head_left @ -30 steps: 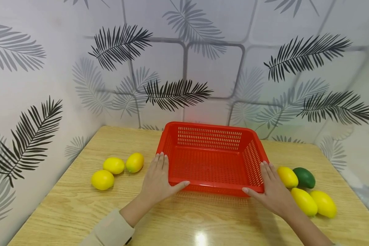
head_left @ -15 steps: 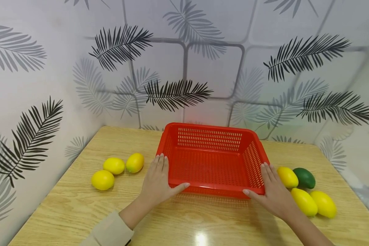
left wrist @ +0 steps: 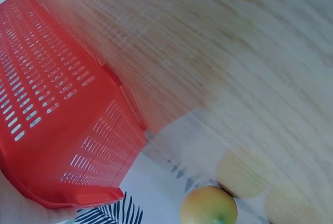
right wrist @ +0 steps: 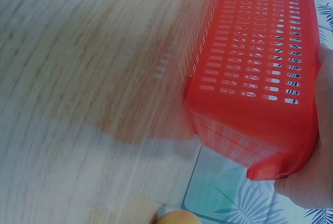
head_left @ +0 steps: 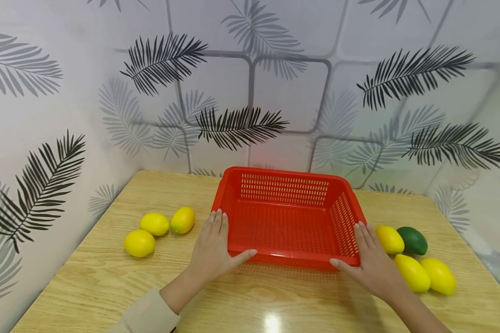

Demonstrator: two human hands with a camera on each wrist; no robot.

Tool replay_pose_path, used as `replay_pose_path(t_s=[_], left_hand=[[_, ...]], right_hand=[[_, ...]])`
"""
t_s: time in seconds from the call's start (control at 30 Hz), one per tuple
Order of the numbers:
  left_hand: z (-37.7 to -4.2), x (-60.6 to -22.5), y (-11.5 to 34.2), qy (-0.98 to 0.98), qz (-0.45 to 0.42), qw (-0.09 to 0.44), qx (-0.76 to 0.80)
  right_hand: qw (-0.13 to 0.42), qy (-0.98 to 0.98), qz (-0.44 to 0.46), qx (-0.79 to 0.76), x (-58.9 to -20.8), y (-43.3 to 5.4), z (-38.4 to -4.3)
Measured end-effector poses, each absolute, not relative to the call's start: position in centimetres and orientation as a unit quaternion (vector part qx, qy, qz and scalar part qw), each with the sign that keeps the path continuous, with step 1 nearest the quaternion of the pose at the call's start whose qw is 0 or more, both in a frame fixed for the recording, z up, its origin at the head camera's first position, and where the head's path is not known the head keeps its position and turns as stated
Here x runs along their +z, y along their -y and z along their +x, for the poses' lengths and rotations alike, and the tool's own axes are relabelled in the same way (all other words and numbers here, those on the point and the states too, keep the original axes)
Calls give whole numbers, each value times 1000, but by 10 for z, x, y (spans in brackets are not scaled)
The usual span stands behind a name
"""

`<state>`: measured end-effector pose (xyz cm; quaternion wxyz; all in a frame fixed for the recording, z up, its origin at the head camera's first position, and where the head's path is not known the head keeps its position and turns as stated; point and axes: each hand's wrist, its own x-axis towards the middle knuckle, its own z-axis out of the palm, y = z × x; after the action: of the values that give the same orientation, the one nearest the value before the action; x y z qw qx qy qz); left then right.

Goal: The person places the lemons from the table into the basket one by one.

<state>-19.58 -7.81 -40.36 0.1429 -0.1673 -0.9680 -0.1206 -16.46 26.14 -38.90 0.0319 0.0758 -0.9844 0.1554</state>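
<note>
A red plastic basket (head_left: pixel 283 226) with slotted walls stands on the wooden table in the head view. My left hand (head_left: pixel 212 249) lies at its near left corner, fingers straight along the side rim and thumb stretched over the front rim. At the near right corner my right hand (head_left: pixel 377 263) rests the same way, fingers extended on the side rim, thumb on the front one. Both wrist views show the basket's slotted outer walls, the left (left wrist: pixel 52 94) and the right (right wrist: pixel 250 78), with part of each hand against the rim. The basket's inside holds nothing.
Left of the basket lie three yellow lemons (head_left: pixel 154 224). On the right, beside my right hand, sit several yellow mango-shaped fruits (head_left: pixel 412 274) and a dark green one (head_left: pixel 412 240). A leaf-patterned wall (head_left: pixel 275 92) rises behind the wooden table (head_left: pixel 87 286).
The basket has shifted very slightly toward me and to the right, and my right hand has moved with it. My left hand stays nearly in place. The fruits have not moved.
</note>
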Motion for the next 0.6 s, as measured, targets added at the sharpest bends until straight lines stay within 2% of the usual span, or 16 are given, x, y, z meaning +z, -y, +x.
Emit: replay_pose_path(t_s=[0.6], left_hand=[[-189,-406,80,966,-171,152,-122]], right_hand=[[30,986,70,147,-390,-261,-158]])
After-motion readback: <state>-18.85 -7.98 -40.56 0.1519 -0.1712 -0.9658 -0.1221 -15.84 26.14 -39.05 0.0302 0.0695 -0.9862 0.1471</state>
